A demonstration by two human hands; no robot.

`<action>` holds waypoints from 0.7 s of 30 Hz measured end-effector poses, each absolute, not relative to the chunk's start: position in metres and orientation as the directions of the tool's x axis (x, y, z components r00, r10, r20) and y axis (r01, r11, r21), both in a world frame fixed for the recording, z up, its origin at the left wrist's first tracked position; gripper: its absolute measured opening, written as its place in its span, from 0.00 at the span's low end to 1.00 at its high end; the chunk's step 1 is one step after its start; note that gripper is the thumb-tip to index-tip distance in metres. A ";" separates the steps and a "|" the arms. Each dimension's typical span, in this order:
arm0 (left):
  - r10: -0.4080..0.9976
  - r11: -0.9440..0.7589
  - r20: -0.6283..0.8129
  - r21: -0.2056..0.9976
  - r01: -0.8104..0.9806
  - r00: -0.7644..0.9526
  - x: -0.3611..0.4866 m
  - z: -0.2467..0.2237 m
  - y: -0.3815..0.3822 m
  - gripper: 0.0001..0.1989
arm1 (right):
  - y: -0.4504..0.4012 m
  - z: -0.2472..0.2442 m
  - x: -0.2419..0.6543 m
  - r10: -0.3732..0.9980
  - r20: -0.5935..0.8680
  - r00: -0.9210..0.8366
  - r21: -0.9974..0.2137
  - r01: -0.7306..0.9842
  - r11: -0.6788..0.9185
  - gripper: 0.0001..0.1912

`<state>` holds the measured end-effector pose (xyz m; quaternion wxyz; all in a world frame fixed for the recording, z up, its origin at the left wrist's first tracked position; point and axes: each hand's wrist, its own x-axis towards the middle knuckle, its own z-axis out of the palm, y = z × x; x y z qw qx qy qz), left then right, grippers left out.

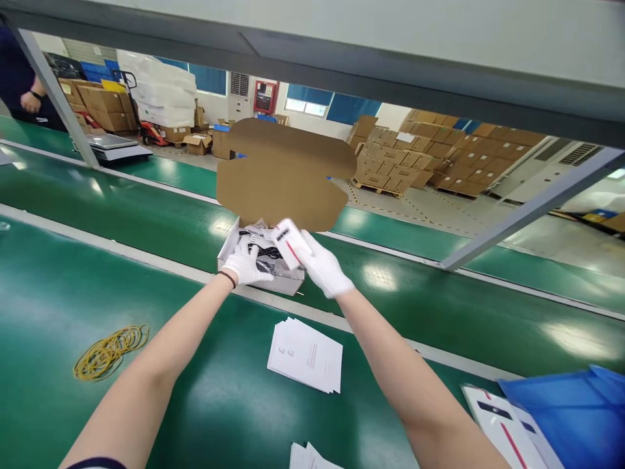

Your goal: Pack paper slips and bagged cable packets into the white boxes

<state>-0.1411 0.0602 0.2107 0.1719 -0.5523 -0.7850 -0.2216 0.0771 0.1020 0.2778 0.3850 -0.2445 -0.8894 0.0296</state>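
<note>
A shallow carton [286, 284] with its brown lid [286, 176] raised sits on the green belt ahead of me. Inside it lie black cables [268, 252] and clear plastic bags. My left hand [245, 263], in a white glove, is spread over the carton's left part, its fingers apart on the contents. Above the carton's right side, my gloved right hand [325, 266] grips a small white box [289, 243] with a red stripe and a black label. The box is tilted, and part of it is hidden by the fingers.
A stack of printed booklets [306, 355] lies nearer me, with more papers [310, 457] below. Yellow rubber bands [111, 352] are at left. White striped boxes [510, 426] stand by a blue bin [569, 410]. A metal frame post [532, 208] slants at right. Another person's hand [30, 102] shows far left.
</note>
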 end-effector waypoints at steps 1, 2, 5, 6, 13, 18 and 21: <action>0.782 0.298 0.533 0.136 0.945 -0.323 -0.133 0.209 0.061 0.62 | 0.101 0.293 0.049 0.428 0.668 -0.609 -0.178 0.428 0.886 0.30; 0.766 0.309 0.556 0.119 0.943 -0.322 -0.125 0.207 0.062 0.61 | 0.101 0.305 0.022 0.403 0.656 -0.639 -0.138 0.424 0.895 0.28; 0.722 0.347 0.600 0.115 0.931 -0.343 -0.106 0.204 0.069 0.55 | 0.108 0.320 -0.044 0.420 0.532 -0.735 0.037 0.516 0.856 0.26; 0.720 0.349 0.601 0.117 0.930 -0.346 -0.101 0.203 0.071 0.53 | 0.112 0.320 -0.060 0.438 0.503 -0.745 0.064 0.538 0.841 0.26; 0.725 0.252 0.640 0.094 0.963 -0.253 -0.080 0.196 0.087 0.47 | 0.148 0.311 -0.082 0.484 0.553 -0.678 0.118 0.639 0.760 0.22; 0.724 0.205 0.642 0.148 0.967 -0.252 -0.065 0.193 0.099 0.52 | 0.153 0.319 -0.066 0.518 0.566 -0.642 0.116 0.684 0.720 0.18; 0.727 0.167 0.639 0.190 0.967 -0.251 -0.055 0.193 0.114 0.48 | 0.154 0.315 -0.067 0.556 0.551 -0.622 0.096 0.710 0.698 0.17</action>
